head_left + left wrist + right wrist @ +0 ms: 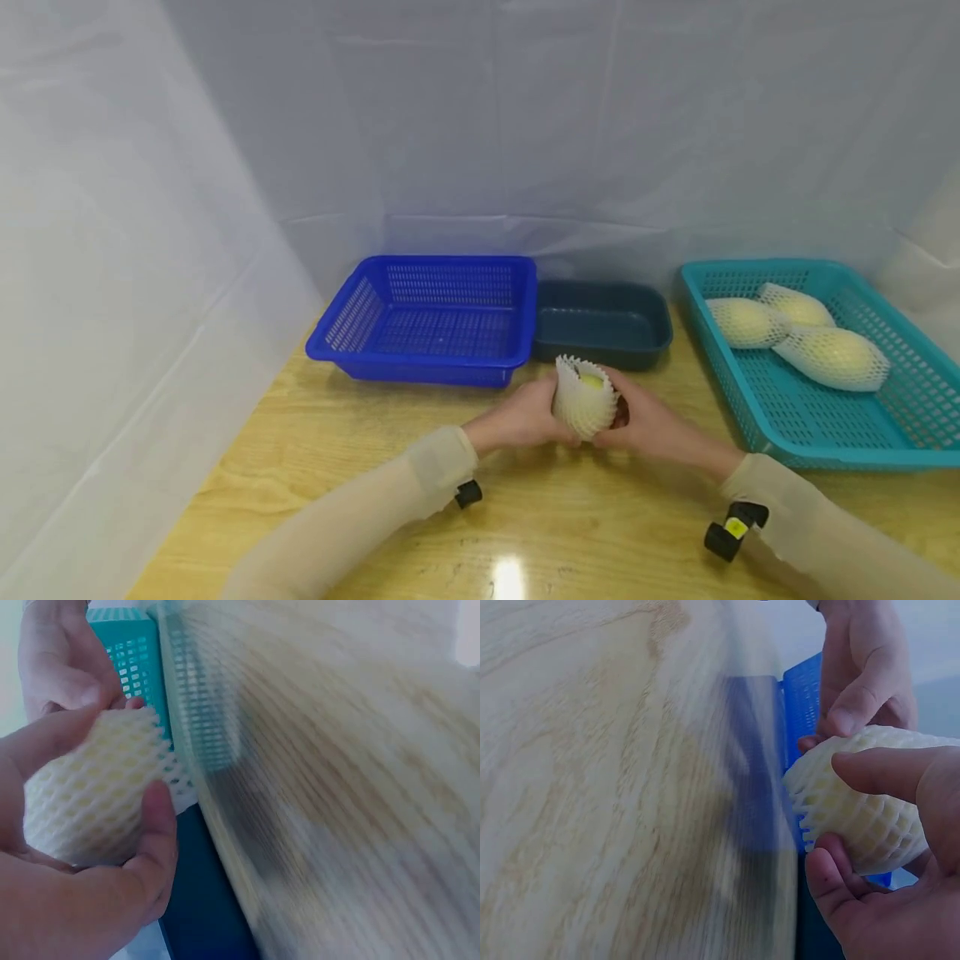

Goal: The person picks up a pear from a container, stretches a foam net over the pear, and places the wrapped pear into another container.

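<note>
A yellow-green round fruit in a white foam net sleeve (pixel 583 406) is held up between both hands, over the near side of the dark tray. In the head view, the left hand (pixel 531 414) grips it from the left and the right hand (pixel 648 421) from the right. The sleeve's jagged open end faces up, and a bit of the fruit shows inside. The left wrist view shows the left thumb and fingers curled round the netted fruit (pixel 97 791). From the right wrist, the right hand (pixel 922 817) has its thumb and fingertips on the foam net (pixel 870 802).
An empty blue basket (pixel 442 333) stands at the back left, beside a dark blue-green tray (pixel 603 325). On the right, a teal basket (pixel 817 417) holds several netted fruits (pixel 836 358). White sheeting (pixel 450 125) hangs behind the wooden table (pixel 600 533).
</note>
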### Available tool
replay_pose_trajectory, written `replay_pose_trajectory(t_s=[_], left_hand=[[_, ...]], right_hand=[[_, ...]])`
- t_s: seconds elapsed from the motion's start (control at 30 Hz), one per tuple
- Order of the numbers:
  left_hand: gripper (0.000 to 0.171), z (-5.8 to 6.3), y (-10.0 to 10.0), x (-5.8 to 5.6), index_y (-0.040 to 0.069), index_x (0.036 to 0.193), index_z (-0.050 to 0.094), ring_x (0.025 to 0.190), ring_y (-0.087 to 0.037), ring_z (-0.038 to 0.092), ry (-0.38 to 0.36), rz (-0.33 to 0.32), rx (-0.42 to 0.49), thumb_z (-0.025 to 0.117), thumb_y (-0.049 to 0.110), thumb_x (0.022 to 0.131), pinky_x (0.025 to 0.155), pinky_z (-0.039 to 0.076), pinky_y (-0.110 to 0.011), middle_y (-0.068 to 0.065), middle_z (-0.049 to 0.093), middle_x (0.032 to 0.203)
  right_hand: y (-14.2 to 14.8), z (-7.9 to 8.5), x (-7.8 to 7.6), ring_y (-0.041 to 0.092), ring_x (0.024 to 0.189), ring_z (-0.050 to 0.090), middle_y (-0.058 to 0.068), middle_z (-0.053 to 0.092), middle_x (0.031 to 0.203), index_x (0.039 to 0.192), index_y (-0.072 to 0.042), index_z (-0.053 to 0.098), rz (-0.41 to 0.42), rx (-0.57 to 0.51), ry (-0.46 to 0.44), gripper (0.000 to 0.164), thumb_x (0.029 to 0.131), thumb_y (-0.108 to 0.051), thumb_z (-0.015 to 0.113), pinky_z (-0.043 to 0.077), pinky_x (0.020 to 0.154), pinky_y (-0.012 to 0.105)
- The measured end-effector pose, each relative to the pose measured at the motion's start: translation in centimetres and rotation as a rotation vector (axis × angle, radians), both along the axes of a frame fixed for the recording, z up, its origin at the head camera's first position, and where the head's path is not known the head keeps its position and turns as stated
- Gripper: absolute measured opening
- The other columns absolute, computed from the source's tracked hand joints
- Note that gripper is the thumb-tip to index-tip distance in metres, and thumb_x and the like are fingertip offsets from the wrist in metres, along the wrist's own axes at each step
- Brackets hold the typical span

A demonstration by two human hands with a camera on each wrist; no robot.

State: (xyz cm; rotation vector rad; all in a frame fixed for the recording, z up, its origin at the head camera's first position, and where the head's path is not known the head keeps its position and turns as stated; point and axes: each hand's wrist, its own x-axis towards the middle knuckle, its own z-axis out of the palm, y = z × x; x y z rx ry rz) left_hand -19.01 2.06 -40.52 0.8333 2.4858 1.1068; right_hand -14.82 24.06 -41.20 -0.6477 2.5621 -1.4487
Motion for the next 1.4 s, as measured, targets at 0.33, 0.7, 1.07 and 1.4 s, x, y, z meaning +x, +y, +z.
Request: replay_pose_trajectory(t_s=[0.33, 0.7, 1.07, 1.4], left_hand=[[0.092, 0.0, 0.1, 0.2, 0.010, 0.146, 0.040, 0.104, -0.013, 0.061, -0.070, 0.017, 0.205, 0.090, 0.032, 0.072, 0.090, 0.052, -0.029, -0.003, 0.062, 0.121], [0.079, 0.4, -0.6, 0.2, 0.011, 0.145, 0.043, 0.103, -0.013, 0.060, -0.188, -0.047, 0.298, 0.080, 0.016, 0.076, 0.089, 0.052, -0.028, -0.005, 0.062, 0.121], [0.075, 0.9, -0.7, 0.8, 0.007, 0.144, 0.038, 0.095, -0.015, 0.062, -0.302, -0.106, 0.373, 0.070, 0.005, 0.077, 0.080, 0.054, -0.025, -0.012, 0.065, 0.113], [0.079, 0.7, -0.4, 1.4, 0.008, 0.151, 0.031, 0.102, -0.019, 0.061, -0.203, -0.050, 0.437, 0.073, 0.008, 0.084, 0.085, 0.055, -0.026, -0.015, 0.047, 0.138]], right_hand=[[-0.1, 0.7, 0.3, 0.024, 0.098, 0.062, 0.025, 0.051, 0.129, 0.158, -0.009, 0.023, -0.009, -0.078, -0.058, 0.093, 0.086, -0.015, 0.081, 0.058, 0.075, 0.029], [0.8, 2.3, 1.0, 0.024, 0.098, 0.057, 0.013, 0.058, 0.122, 0.156, -0.008, 0.031, -0.075, 0.146, 0.044, 0.085, 0.089, -0.033, 0.077, 0.053, 0.074, 0.031], [0.6, 2.2, 1.0, 0.028, 0.110, 0.061, 0.020, 0.054, 0.131, 0.159, -0.009, 0.022, 0.031, -0.029, -0.051, 0.090, 0.089, -0.023, 0.078, 0.058, 0.082, 0.031], [0.4, 2.3, 1.4, 0.033, 0.115, 0.059, 0.024, 0.048, 0.136, 0.157, -0.004, 0.022, -0.063, -0.108, -0.044, 0.082, 0.094, -0.021, 0.072, 0.057, 0.082, 0.031]])
